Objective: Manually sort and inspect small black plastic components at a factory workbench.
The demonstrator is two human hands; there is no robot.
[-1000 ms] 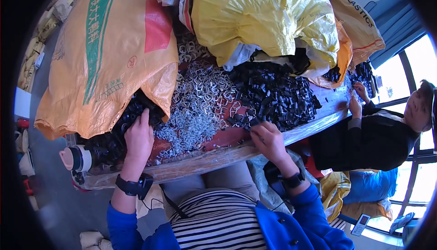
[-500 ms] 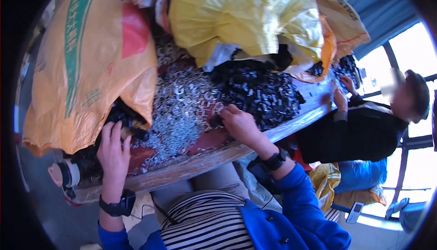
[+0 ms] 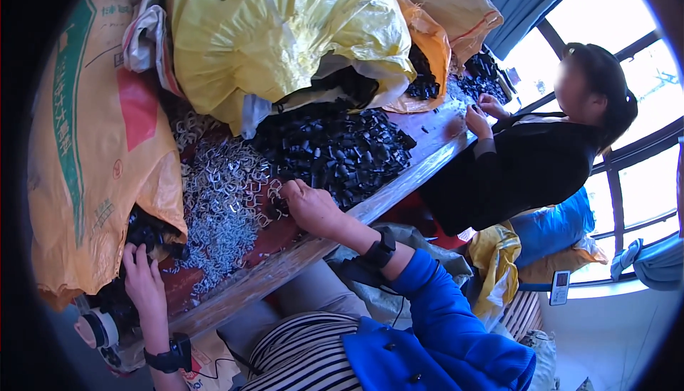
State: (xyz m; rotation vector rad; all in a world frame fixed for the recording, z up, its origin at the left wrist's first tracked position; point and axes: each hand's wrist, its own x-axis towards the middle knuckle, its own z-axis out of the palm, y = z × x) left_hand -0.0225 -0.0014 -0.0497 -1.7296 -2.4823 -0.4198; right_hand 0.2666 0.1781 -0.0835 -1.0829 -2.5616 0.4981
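My left hand [image 3: 144,284] is at the mouth of the orange woven sack [image 3: 92,163], fingers stretched and apart beside the black plastic pieces [image 3: 146,228] spilling from it. My right hand [image 3: 313,209] is curled closed over the near edge of the heaps. Its fingertips are next to a dark piece and some metal rings, and what they hold is hidden. Left of that hand lie a heap of U-shaped metal rings [image 3: 221,174] and a heap of small silvery screw-like parts [image 3: 221,238]. Behind it a large pile of black plastic parts [image 3: 342,152] covers the table.
A bulging yellow sack [image 3: 285,42] leans over the heaps. The table's wooden front edge [image 3: 263,270] runs close to my lap. A white cylindrical object [image 3: 100,329] is at the near left corner. A co-worker [image 3: 527,156] handles small parts at the right end.
The whole view has swung right, so the table and sacks sit further left and more of the co-worker shows. Both hands stay near the same heaps.
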